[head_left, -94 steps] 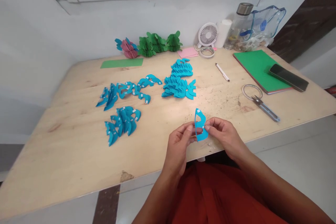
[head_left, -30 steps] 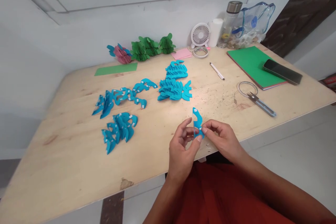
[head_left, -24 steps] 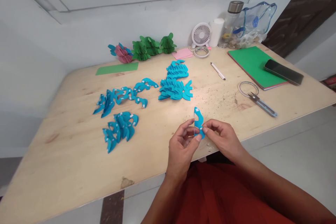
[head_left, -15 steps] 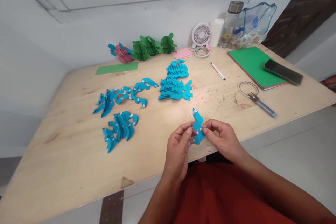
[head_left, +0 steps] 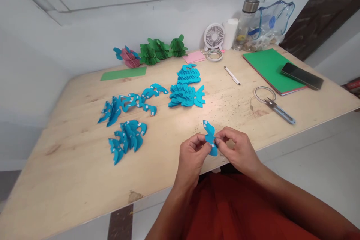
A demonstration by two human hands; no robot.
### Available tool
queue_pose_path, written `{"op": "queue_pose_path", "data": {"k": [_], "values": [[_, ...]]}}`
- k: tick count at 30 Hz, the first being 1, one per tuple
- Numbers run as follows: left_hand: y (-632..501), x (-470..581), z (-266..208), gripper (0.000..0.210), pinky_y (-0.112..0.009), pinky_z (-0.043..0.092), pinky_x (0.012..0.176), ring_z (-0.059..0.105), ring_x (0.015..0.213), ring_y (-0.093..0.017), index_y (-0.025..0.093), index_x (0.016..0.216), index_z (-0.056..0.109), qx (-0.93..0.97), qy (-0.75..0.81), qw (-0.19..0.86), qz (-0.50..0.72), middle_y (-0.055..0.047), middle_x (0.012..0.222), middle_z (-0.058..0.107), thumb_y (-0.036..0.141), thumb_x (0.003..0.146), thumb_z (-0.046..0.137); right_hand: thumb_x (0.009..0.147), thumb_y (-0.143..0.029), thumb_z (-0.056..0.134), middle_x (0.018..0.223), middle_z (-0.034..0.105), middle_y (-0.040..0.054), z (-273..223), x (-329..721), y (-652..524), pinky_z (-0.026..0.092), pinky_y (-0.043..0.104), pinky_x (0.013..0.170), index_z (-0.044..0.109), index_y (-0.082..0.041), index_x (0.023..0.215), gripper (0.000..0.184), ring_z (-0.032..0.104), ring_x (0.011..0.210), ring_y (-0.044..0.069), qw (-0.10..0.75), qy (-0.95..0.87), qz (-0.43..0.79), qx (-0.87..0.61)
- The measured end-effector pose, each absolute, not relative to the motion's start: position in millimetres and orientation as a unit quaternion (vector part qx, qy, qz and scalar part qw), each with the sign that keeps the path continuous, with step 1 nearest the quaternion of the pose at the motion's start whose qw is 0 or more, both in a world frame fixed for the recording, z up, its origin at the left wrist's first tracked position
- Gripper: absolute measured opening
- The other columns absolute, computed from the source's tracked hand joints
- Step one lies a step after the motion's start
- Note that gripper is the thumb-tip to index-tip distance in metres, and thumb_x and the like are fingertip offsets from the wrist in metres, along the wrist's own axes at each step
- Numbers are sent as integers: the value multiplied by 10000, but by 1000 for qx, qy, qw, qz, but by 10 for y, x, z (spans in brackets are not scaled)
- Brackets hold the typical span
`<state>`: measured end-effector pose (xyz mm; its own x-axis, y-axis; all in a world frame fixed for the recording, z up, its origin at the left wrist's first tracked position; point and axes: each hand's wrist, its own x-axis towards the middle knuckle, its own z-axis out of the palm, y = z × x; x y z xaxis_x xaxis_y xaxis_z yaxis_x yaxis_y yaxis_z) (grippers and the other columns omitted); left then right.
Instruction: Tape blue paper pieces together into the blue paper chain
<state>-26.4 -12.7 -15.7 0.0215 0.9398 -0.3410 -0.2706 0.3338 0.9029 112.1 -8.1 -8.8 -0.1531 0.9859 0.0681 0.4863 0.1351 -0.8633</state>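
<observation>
A blue paper cutout [head_left: 209, 131] with curved edges and small white tape squares is held up over the table's front edge. My left hand [head_left: 194, 153] pinches its left side between thumb and fingers. On its right edge my right hand [head_left: 234, 146] is closed, thumb against forefinger. Ahead of the hands lie untaped blue cutouts, one pile [head_left: 182, 95] in front of a smaller stack [head_left: 189, 75]. To the left, blue cutouts with white tape squares lie in a spread group [head_left: 132, 100] and a nearer pile [head_left: 129, 137].
Thread snips [head_left: 279, 111] lie against a tape roll [head_left: 264, 94] on the right. Behind them are a pen [head_left: 232, 75], a green folder [head_left: 267, 67] and a phone [head_left: 302, 75]. Along the wall stand green paper figures [head_left: 159, 49], a fan [head_left: 214, 36] and a bottle [head_left: 246, 26].
The cutout has tilted and turned a little, its top tip shifting left and down. My left thumb has moved further onto its lower part. The view has shifted slightly.
</observation>
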Motion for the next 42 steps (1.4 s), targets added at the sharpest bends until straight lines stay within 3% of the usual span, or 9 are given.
{"op": "queue_pose_path", "data": {"k": [5, 13, 22, 32, 42], "values": [[-114, -248, -132, 42, -206, 411, 543, 505, 545, -95, 146, 578, 648, 342, 526, 619, 472, 14, 570, 613, 144, 619, 657, 803, -182, 524, 698, 614, 18, -76, 1117, -84, 423, 291, 642, 593, -206, 708, 119, 556, 658, 157, 338, -677, 358, -547], [-137, -267, -174, 42, -201, 399, 505, 475, 501, -84, 151, 568, 642, 334, 529, 617, 477, 20, 539, 598, 143, 609, 646, 785, -324, 590, 699, 626, 3, -77, 1115, -27, 433, 279, 665, 629, -199, 715, 148, 556, 682, 147, 346, -493, 604, -522], [-143, -261, -163, 46, -200, 397, 507, 489, 518, -87, 153, 574, 634, 305, 506, 640, 492, 20, 548, 608, 135, 609, 659, 799, -387, 602, 663, 573, 2, -135, 1150, -41, 387, 270, 650, 647, -182, 747, 216, 489, 636, 126, 384, -394, 703, -450], [-156, -265, -170, 75, -208, 432, 584, 539, 588, -99, 145, 624, 680, 282, 497, 655, 494, 3, 593, 643, 198, 645, 728, 805, -334, 598, 708, 589, -2, -120, 1145, -55, 402, 270, 680, 622, -192, 734, 161, 515, 692, 135, 374, -455, 630, -507], [-152, -262, -169, 30, -192, 433, 537, 521, 555, -92, 147, 621, 680, 300, 508, 619, 518, 13, 569, 640, 156, 640, 701, 822, -311, 559, 796, 619, 16, -11, 1140, -120, 431, 293, 719, 617, -193, 850, 135, 545, 748, 153, 347, -566, 532, -526]]}}
